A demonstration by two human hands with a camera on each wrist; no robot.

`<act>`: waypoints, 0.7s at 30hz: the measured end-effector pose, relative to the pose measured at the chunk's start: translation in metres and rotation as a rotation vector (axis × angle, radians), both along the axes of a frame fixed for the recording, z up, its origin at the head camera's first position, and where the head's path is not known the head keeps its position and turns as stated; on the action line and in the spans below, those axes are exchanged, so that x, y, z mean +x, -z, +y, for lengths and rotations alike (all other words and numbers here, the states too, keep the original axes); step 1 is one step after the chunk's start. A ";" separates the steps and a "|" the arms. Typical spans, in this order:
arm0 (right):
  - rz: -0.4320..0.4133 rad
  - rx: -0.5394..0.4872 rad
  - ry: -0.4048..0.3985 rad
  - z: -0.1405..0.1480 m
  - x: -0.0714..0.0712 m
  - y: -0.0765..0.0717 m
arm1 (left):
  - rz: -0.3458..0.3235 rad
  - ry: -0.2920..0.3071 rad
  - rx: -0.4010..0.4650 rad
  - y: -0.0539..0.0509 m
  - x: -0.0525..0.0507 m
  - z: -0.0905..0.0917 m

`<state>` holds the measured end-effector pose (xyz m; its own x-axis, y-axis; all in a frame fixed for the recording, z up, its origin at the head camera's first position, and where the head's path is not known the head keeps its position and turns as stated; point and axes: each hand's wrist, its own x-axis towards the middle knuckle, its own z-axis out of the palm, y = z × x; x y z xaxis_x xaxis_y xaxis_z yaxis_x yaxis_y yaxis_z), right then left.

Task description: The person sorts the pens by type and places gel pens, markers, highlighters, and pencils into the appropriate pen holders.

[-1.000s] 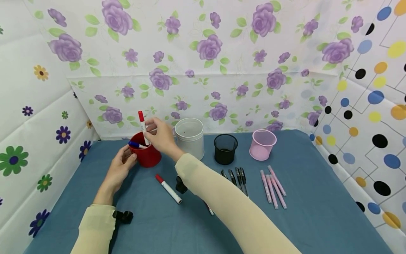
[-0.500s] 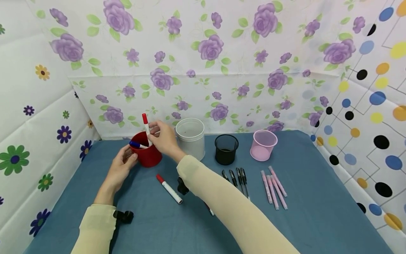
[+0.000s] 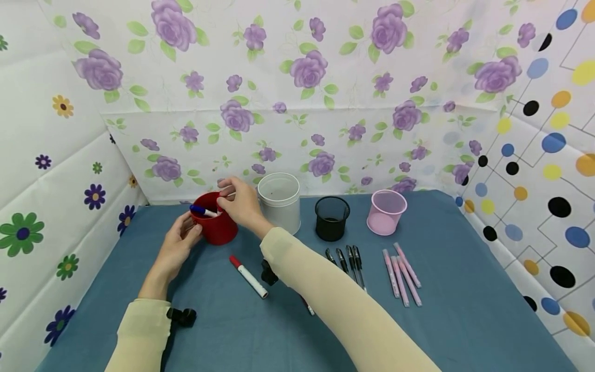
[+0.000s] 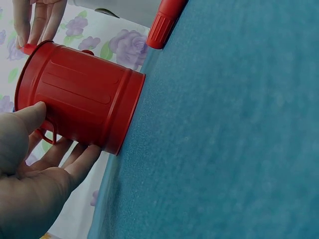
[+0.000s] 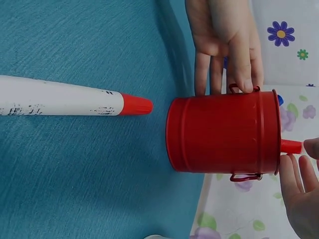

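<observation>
A red pail with small side handles stands at the back left of the blue cloth. My left hand holds it by its left side, thumb and fingers around the wall near a handle. Over the rim, my right hand pinches a red-capped marker; only its cap end shows above the rim in the right wrist view. A blue-capped marker leans inside the same pail. In front of the pail, another red-capped marker lies on the cloth.
A white pail, a black cup and a pink cup stand in a row along the back. Several black pens and several pink pens lie before them. My right forearm partly covers a slim pen.
The red-capped marker in my right hand has gone down into the red pail, from standing tall above the rim. My left hand keeps its hold.
</observation>
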<state>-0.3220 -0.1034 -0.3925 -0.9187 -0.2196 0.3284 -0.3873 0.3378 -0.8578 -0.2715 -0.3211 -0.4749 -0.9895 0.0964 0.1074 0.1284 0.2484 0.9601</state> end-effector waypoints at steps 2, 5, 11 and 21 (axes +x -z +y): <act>-0.003 -0.001 -0.003 0.001 0.000 0.000 | 0.000 0.001 0.000 0.000 0.000 0.000; -0.002 -0.001 -0.011 0.003 -0.001 0.001 | 0.001 0.004 0.003 0.000 0.000 0.001; 0.023 -0.011 -0.031 0.012 0.001 -0.002 | 0.000 0.007 0.010 -0.001 0.000 0.001; 0.039 0.030 -0.071 0.027 0.007 -0.006 | -0.011 -0.002 0.004 -0.001 0.001 0.001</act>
<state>-0.3149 -0.0762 -0.3863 -0.8869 -0.2946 0.3558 -0.4444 0.3338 -0.8313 -0.2704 -0.3201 -0.4742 -0.9908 0.0939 0.0970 0.1175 0.2449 0.9624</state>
